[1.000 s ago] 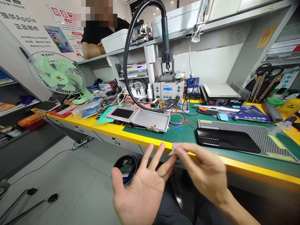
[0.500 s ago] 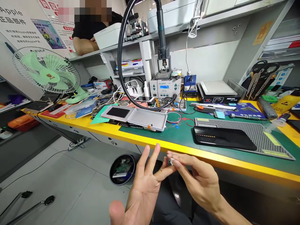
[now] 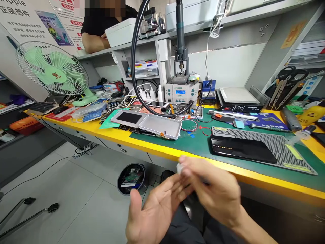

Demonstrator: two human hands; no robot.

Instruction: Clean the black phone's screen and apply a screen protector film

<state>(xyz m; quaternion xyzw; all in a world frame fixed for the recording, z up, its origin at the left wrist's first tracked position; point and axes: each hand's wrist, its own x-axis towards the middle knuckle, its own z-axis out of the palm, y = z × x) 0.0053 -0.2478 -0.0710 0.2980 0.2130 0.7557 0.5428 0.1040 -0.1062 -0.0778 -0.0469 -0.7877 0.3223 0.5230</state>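
My left hand [image 3: 152, 210] is held palm up below the bench edge, fingers loosely spread and holding nothing. My right hand [image 3: 212, 189] hovers just above and right of it, fingertips pinched on a small whitish scrap [image 3: 179, 167] that is blurred by motion. Both hands are in front of the yellow bench edge [image 3: 162, 154], above my lap. A black phone [image 3: 242, 149] lies face down on a grey mesh mat [image 3: 286, 144] on the green bench top.
An open metal tin [image 3: 149, 123] sits mid-bench, with a soldering station [image 3: 181, 93] and hot plate [image 3: 237, 100] behind. A green fan [image 3: 52, 71] stands left. A round bin [image 3: 132, 178] sits on the floor. Another person's arm [image 3: 93, 40] rests on the counter behind.
My left hand's fingers have curled and dropped lower, palm turning up. My right hand has moved left over it, still pinching the small whitish scrap.
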